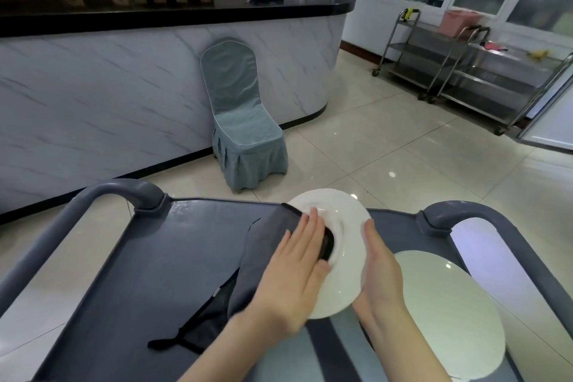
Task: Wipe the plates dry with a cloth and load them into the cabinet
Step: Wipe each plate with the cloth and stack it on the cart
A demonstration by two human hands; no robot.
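A white plate [341, 236] is tilted on edge above the grey cart. My right hand [379, 273] holds its right rim and back. My left hand [297, 270] lies flat against the plate's face, pressing a dark grey cloth [263, 245] onto it. The cloth hangs down to the left, and its black-edged end trails on the cart's top. A second white plate [449, 313] lies flat on the cart at the right, below my right forearm.
The grey plastic cart [173, 257] has raised handles at both far corners. Beyond it stand a chair in a blue-grey cover [242, 121], a curved marble-look counter [124, 87] and steel trolleys [465, 71] at the far right. No cabinet is in view.
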